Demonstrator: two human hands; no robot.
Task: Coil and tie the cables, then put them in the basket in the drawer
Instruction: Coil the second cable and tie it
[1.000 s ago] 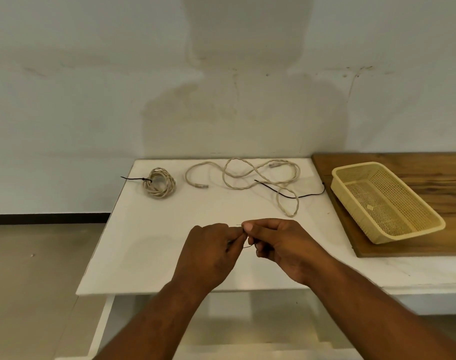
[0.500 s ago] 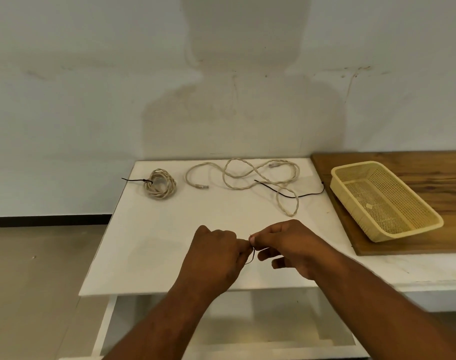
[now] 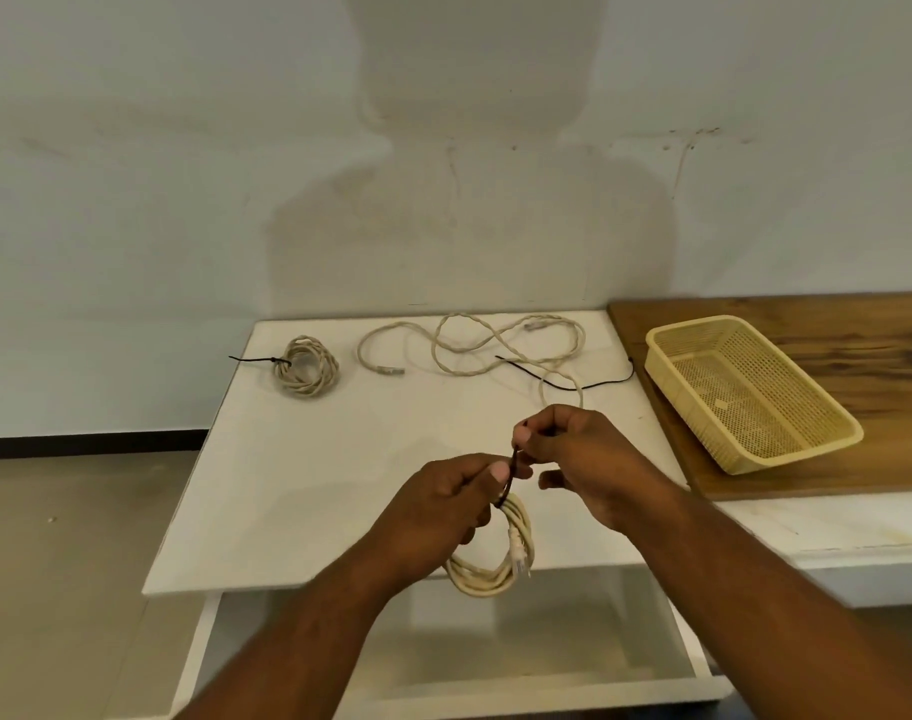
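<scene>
Since 0.5 s ago our right grip [image 3: 578, 465] has risen, drawing the black tie [image 3: 509, 478] taut. Both grips pinch it, the left grip [image 3: 438, 511] beside the coiled cable [image 3: 495, 571] hanging over the front edge of the desk [image 3: 313, 485]. We should pull steadily, keeping the loops bunched.

Three cables [image 3: 305, 366] [image 3: 495, 345] [image 3: 495, 576], three black ties [image 3: 256, 360] [image 3: 563, 383] [image 3: 509, 483], one basket [image 3: 724, 320], one drawer [image 3: 495, 705], one wooden board [image 3: 859, 324] and two hands [image 3: 443, 517] [image 3: 583, 459].
</scene>
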